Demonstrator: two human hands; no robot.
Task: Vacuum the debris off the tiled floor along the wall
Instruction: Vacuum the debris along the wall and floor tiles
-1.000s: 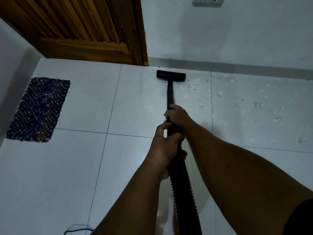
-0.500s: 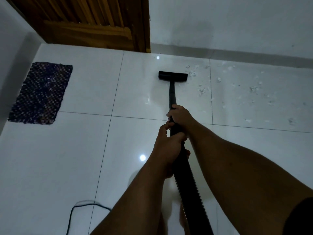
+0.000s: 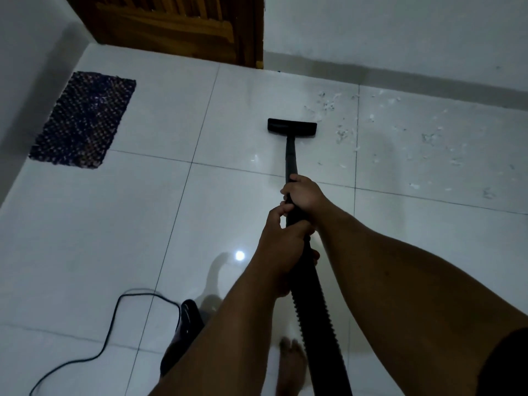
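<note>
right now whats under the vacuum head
Bare white tile shows around the vacuum head; debris lies just beyond and right of it. Anything directly beneath is covered.

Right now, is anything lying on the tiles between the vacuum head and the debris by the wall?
Nothing visible. The vacuum head sits on bare tile, with the debris scattered just beyond it and to its right. The mat and cord lie well clear.

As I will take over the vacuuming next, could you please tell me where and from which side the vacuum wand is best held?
Grip the vacuum wand on its rigid upper part, just above the ribbed hose, coming from behind along its length. The right hand sits ahead and the left hand behind, both wrapped round it. The straight tube slopes down to the floor head, so that hold likely steers it well.
</note>
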